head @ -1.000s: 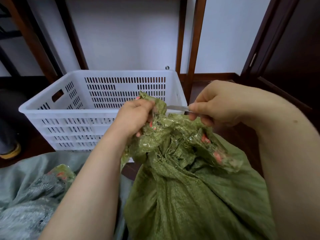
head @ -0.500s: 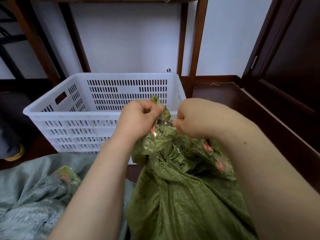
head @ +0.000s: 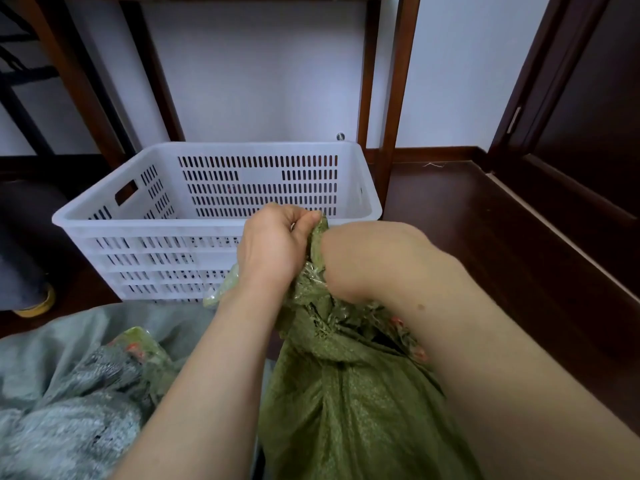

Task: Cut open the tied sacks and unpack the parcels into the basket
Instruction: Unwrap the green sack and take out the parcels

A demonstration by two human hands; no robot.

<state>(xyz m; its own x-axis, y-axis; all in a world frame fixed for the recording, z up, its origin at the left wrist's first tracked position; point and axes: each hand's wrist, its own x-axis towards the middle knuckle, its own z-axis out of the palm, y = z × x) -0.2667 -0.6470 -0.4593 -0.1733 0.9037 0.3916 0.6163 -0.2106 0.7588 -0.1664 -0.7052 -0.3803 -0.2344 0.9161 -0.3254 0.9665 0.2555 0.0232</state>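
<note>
Bunching between hands (head: 273,249), green sack (head: 346,410) neck

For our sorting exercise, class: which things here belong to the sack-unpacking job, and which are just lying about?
Job: green sack; left hand gripping its neck; right hand at the neck; white basket; grey sack.
Lying about: wooden shelf legs; dark door; shoe.

This looks like a room in a home, perhaps used for storage: a dark wooden floor (head: 450,209) meets a plain white wall (head: 263,81) along a brown skirting board (head: 436,154). A dark panelled door (head: 588,116) stands at the right, and wooden furniture legs (head: 398,98) rise behind a white slotted plastic basket (head: 138,221) set on the floor.
</note>
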